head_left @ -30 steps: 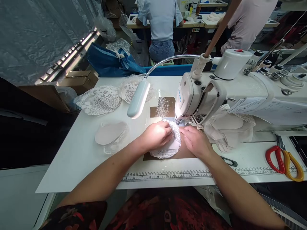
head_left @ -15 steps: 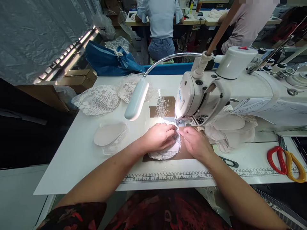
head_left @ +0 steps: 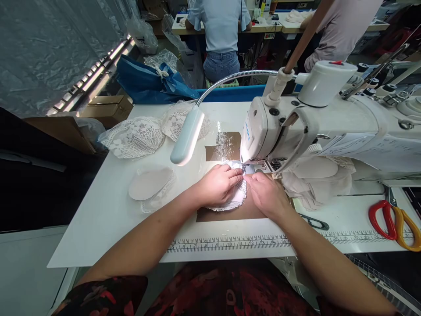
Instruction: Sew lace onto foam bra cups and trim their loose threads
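Observation:
A white lace-covered bra cup (head_left: 237,199) lies beneath the needle end of a white sewing machine (head_left: 258,127), its far edge at the presser foot. My left hand (head_left: 217,186) rests over the cup, fingers bent and pressed together on the fabric, hiding much of it. From the other side, my right hand (head_left: 268,195) pinches the cup's right edge close to the needle; thumb and index fingertips meet the left fingertips there. Brown sheet (head_left: 255,208) covers the table under the cup.
Lace cups (head_left: 133,138) and a smooth oval pad (head_left: 149,183) lie at left. Beige fabric pieces (head_left: 305,186) sit right of the machine, near scissors (head_left: 394,221) and dark thread snips (head_left: 314,222). A lamp (head_left: 188,136) hangs overhead. Two people sit beyond.
The lace cup has slid away from me toward the needle. My left hand has shifted forward and right, so its fingertips now meet my right hand's at the cup's edge.

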`<state>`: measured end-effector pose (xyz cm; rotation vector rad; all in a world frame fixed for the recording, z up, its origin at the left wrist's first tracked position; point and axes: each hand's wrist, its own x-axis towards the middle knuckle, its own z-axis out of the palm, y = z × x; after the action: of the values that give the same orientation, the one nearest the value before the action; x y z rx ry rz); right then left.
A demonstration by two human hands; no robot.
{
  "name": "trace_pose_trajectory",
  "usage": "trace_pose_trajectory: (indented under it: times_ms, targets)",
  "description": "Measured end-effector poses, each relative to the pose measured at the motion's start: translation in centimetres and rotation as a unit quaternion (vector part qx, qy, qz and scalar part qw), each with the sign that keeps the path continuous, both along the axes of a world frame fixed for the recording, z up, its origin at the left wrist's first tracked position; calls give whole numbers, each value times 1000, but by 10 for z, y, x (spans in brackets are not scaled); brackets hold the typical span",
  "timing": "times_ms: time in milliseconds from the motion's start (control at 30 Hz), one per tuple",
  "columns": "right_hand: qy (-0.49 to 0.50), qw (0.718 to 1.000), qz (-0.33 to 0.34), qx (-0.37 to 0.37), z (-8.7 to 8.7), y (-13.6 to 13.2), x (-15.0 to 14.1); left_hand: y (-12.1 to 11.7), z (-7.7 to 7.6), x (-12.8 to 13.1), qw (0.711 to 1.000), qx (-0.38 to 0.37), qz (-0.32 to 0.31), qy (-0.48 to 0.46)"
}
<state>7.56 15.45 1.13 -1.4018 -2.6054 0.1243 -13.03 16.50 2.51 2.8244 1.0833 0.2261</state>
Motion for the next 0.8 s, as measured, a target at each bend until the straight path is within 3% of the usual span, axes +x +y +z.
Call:
trace_pose_trajectory:
  times_ms: [800]
  targets:
    - [9, 1000, 11, -6, 0, 0, 5, 15, -21, -5, 996, 32, -22, -78]
